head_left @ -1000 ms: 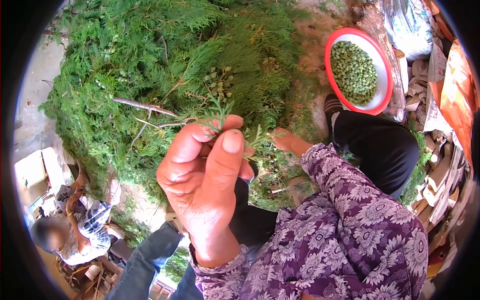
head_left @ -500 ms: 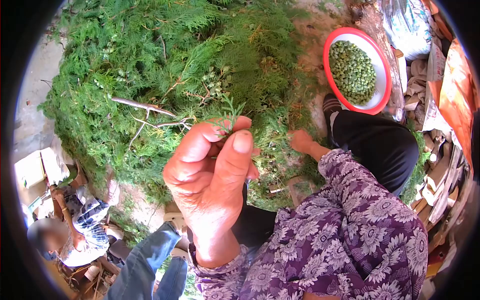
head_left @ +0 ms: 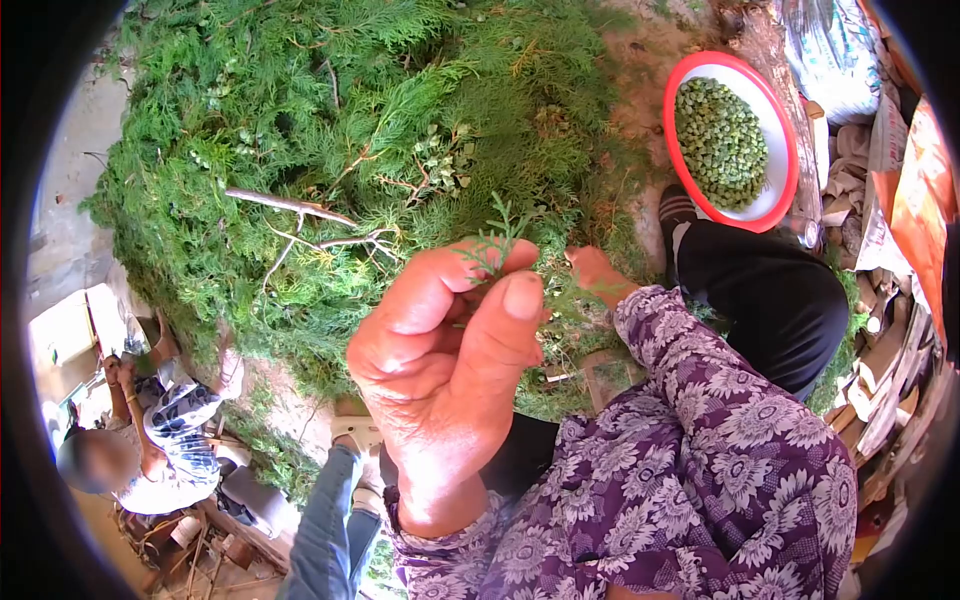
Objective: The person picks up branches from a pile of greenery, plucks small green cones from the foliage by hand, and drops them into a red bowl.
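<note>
Close to the camera, my left hand [head_left: 450,350] pinches a small green conifer sprig [head_left: 497,245] between thumb and fingers, its scaly tips pointing up. Past it and to the right, my right hand [head_left: 598,278] is low over the cut greenery, partly behind a blurred green twig. Its fingers are too small and covered to show whether they hold anything. A wide heap of leafy conifer branches [head_left: 300,130] spreads in front of both hands, with a bare forked stick [head_left: 300,207] lying on top.
A red-rimmed white basin [head_left: 783,150] of small green cones stands at the right, beyond my bent knee [head_left: 790,310]. Sacks [head_left: 830,60] and split wood [head_left: 890,370] line the right edge. Another person [head_left: 165,440] sits at lower left, and someone's jeans-clad leg [head_left: 325,530] is nearer.
My left hand with the sprig has shifted slightly right in view, and my right hand appears closer to it. The jeans-clad legs at lower left have moved. The basin appears farther right.
</note>
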`<state>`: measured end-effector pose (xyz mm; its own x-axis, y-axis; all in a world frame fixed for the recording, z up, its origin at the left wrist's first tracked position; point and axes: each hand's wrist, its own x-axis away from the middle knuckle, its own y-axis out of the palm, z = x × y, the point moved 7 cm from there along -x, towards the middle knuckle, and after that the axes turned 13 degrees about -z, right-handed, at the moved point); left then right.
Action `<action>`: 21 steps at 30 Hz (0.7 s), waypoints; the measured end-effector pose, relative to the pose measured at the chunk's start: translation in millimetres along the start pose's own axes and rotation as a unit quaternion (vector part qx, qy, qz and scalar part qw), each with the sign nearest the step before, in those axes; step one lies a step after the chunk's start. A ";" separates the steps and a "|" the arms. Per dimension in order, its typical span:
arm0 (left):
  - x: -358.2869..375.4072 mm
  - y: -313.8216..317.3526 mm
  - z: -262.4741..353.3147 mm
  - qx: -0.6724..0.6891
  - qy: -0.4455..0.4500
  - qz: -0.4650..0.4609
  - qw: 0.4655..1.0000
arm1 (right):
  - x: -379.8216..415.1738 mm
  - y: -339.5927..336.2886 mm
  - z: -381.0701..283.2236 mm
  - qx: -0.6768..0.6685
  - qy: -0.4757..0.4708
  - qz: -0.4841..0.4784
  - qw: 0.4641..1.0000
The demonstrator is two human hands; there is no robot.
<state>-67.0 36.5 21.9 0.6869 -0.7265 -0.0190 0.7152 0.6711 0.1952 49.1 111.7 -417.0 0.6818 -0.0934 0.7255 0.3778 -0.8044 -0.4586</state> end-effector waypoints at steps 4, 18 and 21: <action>0.3 5.3 -1.0 -0.006 -0.012 -0.009 1.000 | 13.0 -6.2 -1.1 -0.110 -0.029 0.072 0.991; -1.9 11.2 -3.6 0.026 -0.054 -0.012 0.998 | 14.5 0.1 -4.3 -0.064 0.042 -0.016 0.997; -1.7 10.5 -4.3 0.025 -0.049 -0.014 0.998 | 14.4 1.3 -5.2 -0.076 0.016 -0.016 0.997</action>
<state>-60.1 45.5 19.8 0.6485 -0.7579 0.0706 0.7252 0.6434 0.2454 56.2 106.2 -404.4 0.6495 -0.0839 0.7557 0.2974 -0.8867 -0.3540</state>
